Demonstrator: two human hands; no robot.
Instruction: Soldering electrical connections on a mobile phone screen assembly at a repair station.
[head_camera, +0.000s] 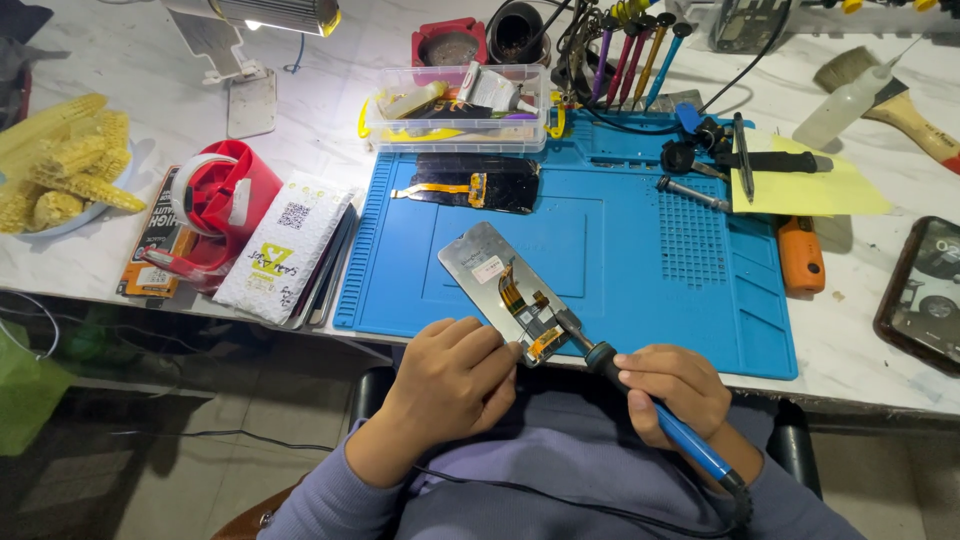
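My left hand (449, 376) holds the near end of a phone screen panel (483, 269), silver back up, with an orange flex cable (512, 291) on it. My right hand (675, 387) grips a blue-handled soldering iron (668, 422) whose tip touches the connector area at the panel's near end. Both sit above the near edge of a blue repair mat (620, 270). The iron's black cord runs across my lap.
A second dark screen (478, 183) lies at the mat's back. Behind it stand a clear parts box (457, 105) and a screwdriver rack (630, 50). A red tape dispenser (215, 205), packets, corn cobs (65, 165) lie left; yellow paper (815, 185), an orange tool (800, 255), a brush lie right.
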